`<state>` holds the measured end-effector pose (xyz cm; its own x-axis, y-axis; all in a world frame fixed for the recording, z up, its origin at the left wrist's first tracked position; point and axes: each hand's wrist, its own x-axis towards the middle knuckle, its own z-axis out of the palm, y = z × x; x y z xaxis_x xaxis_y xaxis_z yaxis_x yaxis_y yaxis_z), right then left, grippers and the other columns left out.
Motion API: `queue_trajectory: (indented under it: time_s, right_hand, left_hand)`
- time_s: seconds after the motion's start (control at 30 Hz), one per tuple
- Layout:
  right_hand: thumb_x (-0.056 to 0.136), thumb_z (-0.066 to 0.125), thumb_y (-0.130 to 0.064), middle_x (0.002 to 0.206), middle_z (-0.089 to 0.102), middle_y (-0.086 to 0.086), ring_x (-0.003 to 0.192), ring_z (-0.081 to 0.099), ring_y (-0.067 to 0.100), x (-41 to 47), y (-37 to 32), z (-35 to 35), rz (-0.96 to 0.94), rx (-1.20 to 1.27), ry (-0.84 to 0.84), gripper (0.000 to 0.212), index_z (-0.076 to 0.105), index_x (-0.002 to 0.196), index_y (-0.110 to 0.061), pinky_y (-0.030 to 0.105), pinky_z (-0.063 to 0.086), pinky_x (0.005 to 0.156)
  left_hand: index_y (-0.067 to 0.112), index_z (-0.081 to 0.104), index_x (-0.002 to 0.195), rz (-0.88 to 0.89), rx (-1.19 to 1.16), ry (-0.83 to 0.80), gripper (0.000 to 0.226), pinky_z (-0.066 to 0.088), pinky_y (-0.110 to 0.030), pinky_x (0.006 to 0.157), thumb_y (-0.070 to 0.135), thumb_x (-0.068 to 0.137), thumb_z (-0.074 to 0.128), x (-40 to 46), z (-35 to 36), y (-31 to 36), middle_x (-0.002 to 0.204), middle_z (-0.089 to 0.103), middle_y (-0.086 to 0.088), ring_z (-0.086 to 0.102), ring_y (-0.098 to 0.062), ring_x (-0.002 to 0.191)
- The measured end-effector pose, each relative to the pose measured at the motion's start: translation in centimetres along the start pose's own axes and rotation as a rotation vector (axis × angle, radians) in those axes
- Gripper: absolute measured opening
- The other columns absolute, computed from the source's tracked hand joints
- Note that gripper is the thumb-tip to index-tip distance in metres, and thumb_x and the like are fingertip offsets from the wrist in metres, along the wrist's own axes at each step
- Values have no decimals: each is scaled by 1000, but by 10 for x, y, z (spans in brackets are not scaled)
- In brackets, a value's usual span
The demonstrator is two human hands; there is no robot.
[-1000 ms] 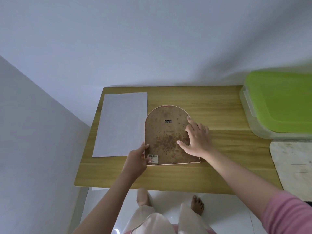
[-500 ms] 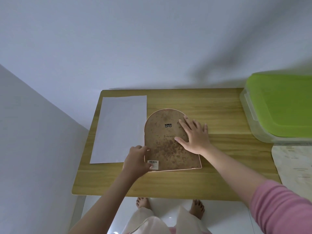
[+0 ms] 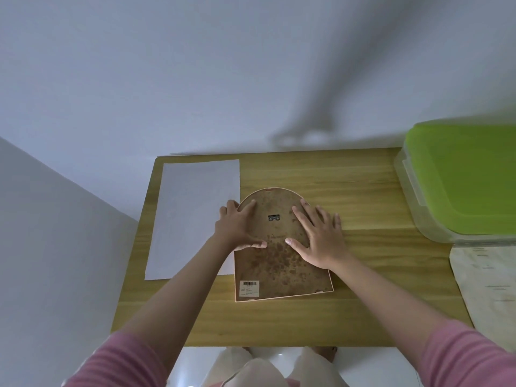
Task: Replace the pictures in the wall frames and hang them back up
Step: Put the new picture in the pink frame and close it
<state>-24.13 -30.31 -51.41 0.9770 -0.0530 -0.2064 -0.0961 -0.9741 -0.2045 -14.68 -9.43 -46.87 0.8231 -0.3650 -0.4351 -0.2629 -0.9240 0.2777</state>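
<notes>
Arched frame lies face down on the desk, brown stained backing board up, flat bottom edge toward the person. Small metal hanger sits near the arch top, barcode sticker at the near-left corner.

Left hand: fingers spread and straight, flat on the upper-left of the backing, outer fingers overhanging the arch edge onto the paper side. Thumb points inward across the board. Not gripping anything.

Right hand: same posture, fingers spread and straight, palm down on the upper-right of the backing, outer fingers reaching past the frame's edge over the desk. Thumb points toward the left thumb; the two thumb tips are near each other, not touching.

White sheet of paper lies flat on the desk's left part, its right edge touching or just under the frame's left side; can't tell which.

Clear storage box with green lid stands at the desk's right end. A pale printed sheet lies below it at the right edge of view.

Pink sleeves on both arms.
</notes>
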Motion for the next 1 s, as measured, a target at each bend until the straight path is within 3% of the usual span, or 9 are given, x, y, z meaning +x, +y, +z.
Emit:
queue_trajectory:
  time_s: [0.33,0.43,0.5,0.63,0.8,0.9,1.0]
  right_hand:
    - [74,9,-82,159,-2,-8,143,14,30,-3,-4,-4,8,-60,5,86,4,148,-38,61,11,112]
    - [77,20,-80,157,22,1,136,33,36,-9,-10,-9,25,-49,60,85,31,145,-30,64,19,108]
    - [77,28,-76,152,31,8,131,39,39,-18,-15,-8,36,-10,123,81,44,138,-24,66,24,105]
    - [73,36,-81,157,16,9,138,26,38,-53,-19,4,35,39,132,87,34,143,-30,65,16,107]
    - [66,33,-87,158,2,12,144,9,33,-71,-17,12,126,69,73,96,16,147,-39,63,10,109]
    - [63,25,-89,157,8,13,144,10,32,-73,-19,15,155,95,67,98,12,147,-40,62,10,110]
    - [65,28,-86,151,26,14,138,23,36,-75,-24,14,157,135,103,97,25,146,-33,62,18,108]
  left_hand:
    - [30,14,146,3,63,60,104,41,-45,98,63,65,70,-10,6,2,143,17,-11,22,-31,131]
    - [23,21,143,7,21,138,93,37,-49,102,63,71,65,-28,16,2,149,11,-13,22,-35,134]
    - [21,14,146,-3,-8,128,103,30,-51,107,69,68,62,-46,25,1,153,3,-14,17,-37,138]
    - [23,1,149,-4,4,59,124,19,-52,112,78,57,63,-75,41,0,155,-8,-16,5,-36,142]
    - [23,2,149,-25,-3,65,121,18,-51,113,72,59,67,-81,51,0,155,-6,-16,7,-37,141]
    - [22,7,148,-45,-8,112,116,21,-51,112,71,61,66,-84,56,1,154,3,-16,13,-36,140]
    - [22,14,147,-77,-67,160,111,26,-50,109,67,61,69,-88,60,4,151,16,-13,23,-34,136]
